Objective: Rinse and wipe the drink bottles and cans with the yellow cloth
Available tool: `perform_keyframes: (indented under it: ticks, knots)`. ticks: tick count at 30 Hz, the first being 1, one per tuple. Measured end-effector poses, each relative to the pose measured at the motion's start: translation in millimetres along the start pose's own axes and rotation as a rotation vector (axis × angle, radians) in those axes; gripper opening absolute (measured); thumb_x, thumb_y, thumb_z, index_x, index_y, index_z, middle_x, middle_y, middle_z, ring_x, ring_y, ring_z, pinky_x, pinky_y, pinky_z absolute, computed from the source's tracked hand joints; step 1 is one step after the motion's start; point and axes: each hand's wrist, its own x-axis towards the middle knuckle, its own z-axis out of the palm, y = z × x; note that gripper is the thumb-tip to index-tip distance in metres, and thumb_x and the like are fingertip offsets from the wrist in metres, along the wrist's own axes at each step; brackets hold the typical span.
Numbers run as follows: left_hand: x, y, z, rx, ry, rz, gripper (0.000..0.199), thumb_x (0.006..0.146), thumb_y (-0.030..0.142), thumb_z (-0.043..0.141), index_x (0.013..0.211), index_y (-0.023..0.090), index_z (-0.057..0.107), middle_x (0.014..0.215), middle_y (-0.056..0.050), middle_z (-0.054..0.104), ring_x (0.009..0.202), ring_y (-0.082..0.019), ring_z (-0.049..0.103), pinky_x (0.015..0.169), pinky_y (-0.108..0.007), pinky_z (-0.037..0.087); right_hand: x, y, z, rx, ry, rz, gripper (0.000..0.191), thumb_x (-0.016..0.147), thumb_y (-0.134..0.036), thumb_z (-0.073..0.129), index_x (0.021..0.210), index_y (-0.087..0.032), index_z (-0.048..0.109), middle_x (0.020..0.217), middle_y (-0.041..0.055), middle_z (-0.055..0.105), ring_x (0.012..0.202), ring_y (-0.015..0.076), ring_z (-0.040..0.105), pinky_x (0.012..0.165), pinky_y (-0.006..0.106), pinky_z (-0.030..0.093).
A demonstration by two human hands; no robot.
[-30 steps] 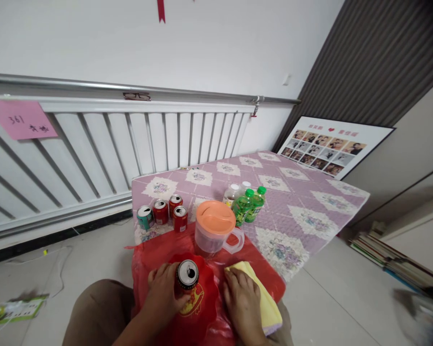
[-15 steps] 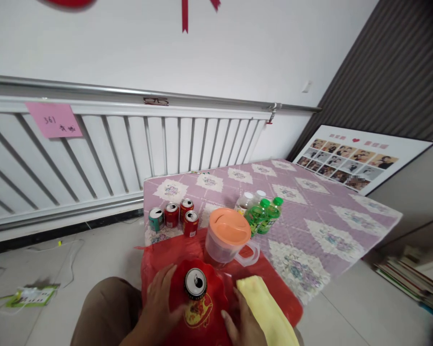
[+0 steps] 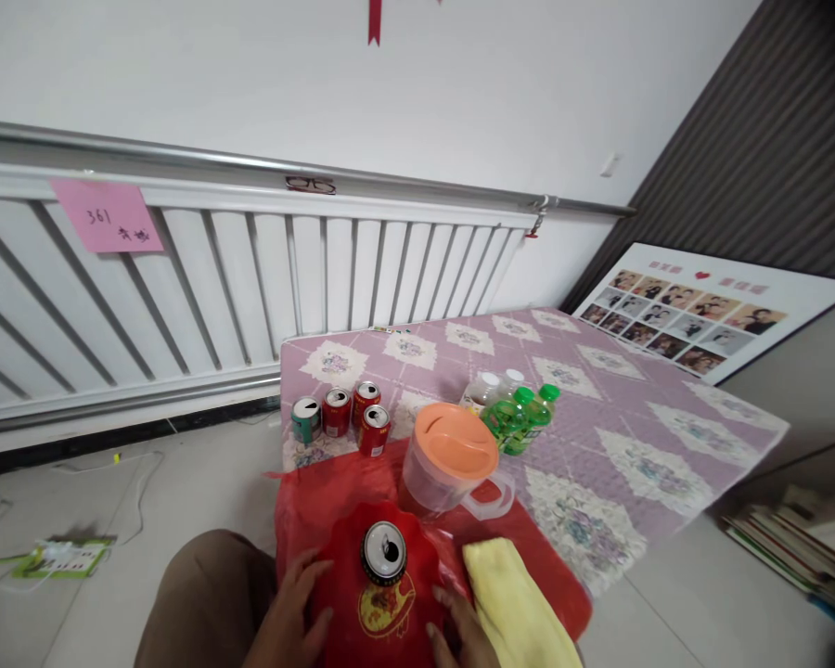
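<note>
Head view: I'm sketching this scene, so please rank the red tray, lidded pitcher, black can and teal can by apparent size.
1. Red tray, partly cut off
2. Lidded pitcher
3. Black can
4. Teal can; it sits farther away, so the cans' true order is unsure

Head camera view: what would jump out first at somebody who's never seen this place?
Probably the bright orange lid on the clear plastic pitcher, near the middle of the lower half. Just in front, an opened can stands on a red scalloped tray, with the left hand and right hand at its sides. Toward the far right, a large framed photo board leans back.
</note>
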Motion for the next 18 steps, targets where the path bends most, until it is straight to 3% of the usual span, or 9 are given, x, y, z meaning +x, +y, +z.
perform_keyframes:
  ticks: [8, 18]
  knots:
    - [-2, -9, -0.1, 0.073, 0.022, 0.061, 0.045, 0.075, 0.017, 0.051, 0.118, 0.018, 0.064, 0.134, -0.015, 0.056, 0.125, -0.030, 0.054, 0.105, -0.046, 0.046, -3, -10, -6, 0.014, 0.022, -0.025, 0.038, 0.077, -0.030, 0.053, 0.108, -0.018, 0.072, 0.110, 0.0123, 0.072, 0.102, 0.0287, 0.068, 0.090, 0.039, 0.056]
    - [19, -13, -15.4, 0.052, 0.094, 0.053, 0.042, 0.078, 0.022, 0.049, 0.118, 0.019, 0.061, 0.130, -0.011, 0.058, 0.122, -0.027, 0.056, 0.104, -0.047, 0.046, 21, -51, 0, 0.109, 0.138, 0.043, 0.038, 0.077, -0.023, 0.051, 0.109, -0.016, 0.070, 0.110, 0.0132, 0.072, 0.104, 0.0277, 0.068, 0.093, 0.043, 0.054]
